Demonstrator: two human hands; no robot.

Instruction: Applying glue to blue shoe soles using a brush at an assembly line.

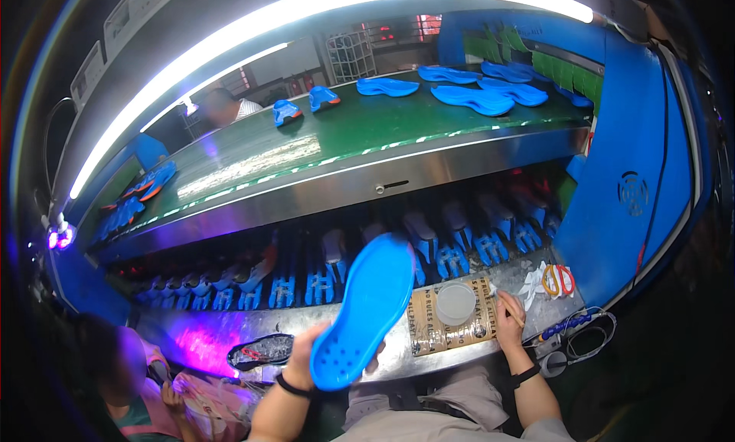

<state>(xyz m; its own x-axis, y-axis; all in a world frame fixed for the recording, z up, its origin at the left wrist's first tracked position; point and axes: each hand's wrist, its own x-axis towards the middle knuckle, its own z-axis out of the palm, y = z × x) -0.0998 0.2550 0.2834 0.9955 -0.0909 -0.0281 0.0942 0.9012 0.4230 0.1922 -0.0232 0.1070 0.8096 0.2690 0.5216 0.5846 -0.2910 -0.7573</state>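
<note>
My left hand [303,354] is closed around a bright blue shoe sole [363,308], held up with its smooth inner face toward me and a cluster of round dimples at the lower end. In my right hand [507,329] is a slim wooden-handled brush [515,313], gripped between the fingers. That hand is just right of a round translucent tub [456,303], not touching it. The tub stands on a brown taped cardboard sheet [429,339]. To the left of the sole, a dark shoe upper [261,351] lies on the metal bench.
Overhead runs a green conveyor belt [321,155] carrying several blue soles [387,86]. Below it stands a row of shoe lasts and blue pieces [281,289]. Tape rolls [564,280], crumpled white paper [535,285] and a coiled cable [591,334] are at right. Another person [145,381] sits at left.
</note>
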